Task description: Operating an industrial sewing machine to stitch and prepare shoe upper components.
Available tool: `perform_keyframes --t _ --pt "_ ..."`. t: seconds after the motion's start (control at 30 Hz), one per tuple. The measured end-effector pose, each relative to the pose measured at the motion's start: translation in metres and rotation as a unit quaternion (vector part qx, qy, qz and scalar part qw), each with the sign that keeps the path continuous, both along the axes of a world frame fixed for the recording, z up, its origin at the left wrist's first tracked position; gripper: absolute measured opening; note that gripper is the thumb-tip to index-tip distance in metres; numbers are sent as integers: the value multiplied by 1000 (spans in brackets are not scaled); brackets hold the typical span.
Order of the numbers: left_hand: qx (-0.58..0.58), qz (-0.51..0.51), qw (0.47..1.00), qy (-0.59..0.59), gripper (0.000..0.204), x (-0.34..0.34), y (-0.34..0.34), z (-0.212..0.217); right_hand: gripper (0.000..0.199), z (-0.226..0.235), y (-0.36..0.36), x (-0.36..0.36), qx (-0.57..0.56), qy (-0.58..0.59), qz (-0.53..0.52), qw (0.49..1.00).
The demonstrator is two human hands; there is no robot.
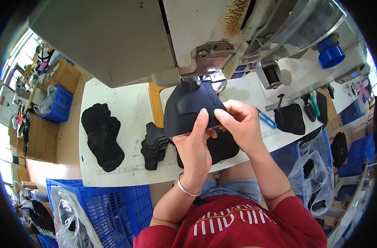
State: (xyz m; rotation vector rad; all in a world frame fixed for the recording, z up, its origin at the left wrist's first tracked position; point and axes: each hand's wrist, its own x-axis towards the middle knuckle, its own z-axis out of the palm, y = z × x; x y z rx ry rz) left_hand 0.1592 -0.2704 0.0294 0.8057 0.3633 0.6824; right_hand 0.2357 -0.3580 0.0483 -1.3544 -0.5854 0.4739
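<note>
Both my hands hold a curved black fabric piece (170,113) up in front of the sewing machine (209,62). A smooth black patch (190,101) lies on the piece, and a rougher strip runs along its right side. The far end of the piece reaches under the machine's needle area, where the needle itself is hard to make out. My left hand (194,151) pinches the near edge, thumb on top. At the near right corner, my right hand (241,122) grips with thumb and fingers. More black pieces (223,149) lie on the table below my hands.
On the white table (135,101) lie a large black stack (101,136) and a smaller stack (154,144) at left. At right are a blue cutter (267,120), a black piece (290,119) and green-handled tool (314,106). Blue crates (101,206) stand below the table.
</note>
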Motion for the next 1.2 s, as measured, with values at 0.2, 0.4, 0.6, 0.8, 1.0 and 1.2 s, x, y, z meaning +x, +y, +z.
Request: perform_keyframes --t 0.2,0.4,0.6,0.8,1.0,1.2 --pt "2 16 1000 3 19 6 3 0 10 4 3 6 -2 -9 5 1000" --pt "6 36 999 12 16 13 7 4 10 2 8 11 1 -26 -1 1000" --pt "28 36 999 27 11 15 18 4 11 -1 18 9 36 -29 -24 999" --pt "63 41 996 52 7 18 30 8 14 -3 27 4 14 -52 -90 994" --pt "110 13 993 39 9 22 44 8 16 -3 34 0 9 -74 -118 990" --pt "85 22 995 40 9 27 48 17 16 -9 35 -1 -4 -88 -136 987"
